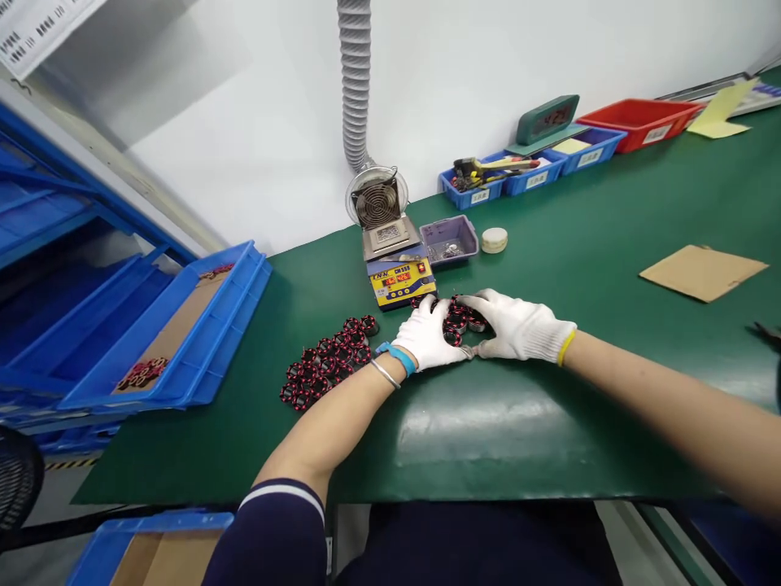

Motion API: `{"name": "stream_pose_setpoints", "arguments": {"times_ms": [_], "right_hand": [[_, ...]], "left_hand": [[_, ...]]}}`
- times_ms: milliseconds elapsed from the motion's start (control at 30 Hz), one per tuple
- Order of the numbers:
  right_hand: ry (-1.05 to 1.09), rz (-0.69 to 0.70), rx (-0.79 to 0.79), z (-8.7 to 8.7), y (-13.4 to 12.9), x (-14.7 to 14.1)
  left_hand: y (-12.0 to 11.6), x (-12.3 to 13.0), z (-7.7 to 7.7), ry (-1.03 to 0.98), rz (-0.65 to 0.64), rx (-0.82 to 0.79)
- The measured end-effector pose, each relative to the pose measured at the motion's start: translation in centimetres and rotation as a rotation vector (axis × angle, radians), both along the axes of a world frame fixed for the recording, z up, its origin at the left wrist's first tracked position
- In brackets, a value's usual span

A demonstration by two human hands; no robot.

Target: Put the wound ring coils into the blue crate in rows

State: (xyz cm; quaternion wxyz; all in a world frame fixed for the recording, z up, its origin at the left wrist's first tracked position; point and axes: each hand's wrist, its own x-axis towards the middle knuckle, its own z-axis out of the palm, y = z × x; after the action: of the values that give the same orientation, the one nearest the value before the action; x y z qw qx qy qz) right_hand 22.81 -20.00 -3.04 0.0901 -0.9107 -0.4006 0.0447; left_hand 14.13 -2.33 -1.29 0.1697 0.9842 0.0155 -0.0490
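Note:
Both my hands wear white gloves and cup a small cluster of toroidal coils (457,319), dark rings wound with red and black wire. My left hand (429,335) curves round the cluster's left side, with its fingers over some of the coils. From the right, my right hand (512,324) closes on the same coils, its fingers bent over the far edge. The two thumbs meet at the near side. Left of my left wrist, a larger group of toroidal coils (326,362) stands packed together on the green table (518,431). Fingers and gloves partly hide the held coils.
Behind my hands is a yellow-and-blue solder pot (399,277) under a grey exhaust hose (355,81). Beside it are a purple-grey bin (469,236) and a round white container (494,240). A blue tray (235,313) stands left; cardboard (701,273) lies right.

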Motion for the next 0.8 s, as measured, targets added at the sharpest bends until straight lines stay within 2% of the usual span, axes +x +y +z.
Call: {"name": "stream_pose_setpoints", "arguments": {"times_ms": [133, 200, 300, 467, 567, 800], "right_hand": [[-0.093, 0.088, 0.022, -0.6, 0.3, -0.1], [-0.137, 0.144, -0.004, -0.7, 0.4, -0.1], [-0.163, 0.143, -0.074, -0.5, 0.9, -0.6], [-0.143, 0.029, -0.194, 0.7, 2.1, -2.3], [-0.128, -0.044, -0.21, 1.5, 2.9, -3.6], [0.05, -0.27, -0.21, 3.4, 5.3, -6.8]], "left_hand": [[-0.3, -0.4, -0.1, 0.016, 0.07, -0.014], [-0.7, -0.5, -0.1, 0.009, 0.125, 0.015], [-0.8, -0.4, 0.0, -0.001, 0.148, 0.032], [0.3, 0.3, 0.4, 0.003, 0.1, 0.018], [1.3, 0.6, 0.7, 0.007, 0.032, 0.023], [3.0, 1.1, 1.3, 0.046, -0.123, 0.045]]}}
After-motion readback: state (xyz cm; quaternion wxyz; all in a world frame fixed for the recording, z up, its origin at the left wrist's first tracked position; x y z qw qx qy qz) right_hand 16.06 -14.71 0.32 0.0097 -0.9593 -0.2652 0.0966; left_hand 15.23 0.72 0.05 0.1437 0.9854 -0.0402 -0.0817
